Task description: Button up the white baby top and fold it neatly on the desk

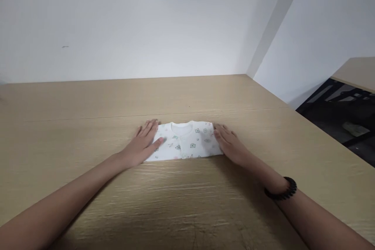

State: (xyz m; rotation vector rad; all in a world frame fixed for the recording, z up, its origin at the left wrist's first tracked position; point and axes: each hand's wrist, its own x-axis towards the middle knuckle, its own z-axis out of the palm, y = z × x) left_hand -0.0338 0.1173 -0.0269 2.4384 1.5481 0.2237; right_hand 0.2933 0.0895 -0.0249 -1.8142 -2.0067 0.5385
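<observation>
Lying folded on the wooden table (88,133), a white printed baby garment (184,141) is pressed flat at its sides by the left hand (143,142) and right hand (231,144), fingers outstretched, gripping nothing. No writing can be read.

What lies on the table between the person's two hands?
In the head view, a folded white printed baby garment lies between the left hand and right hand, both flat at its ends on the wooden table.
</observation>
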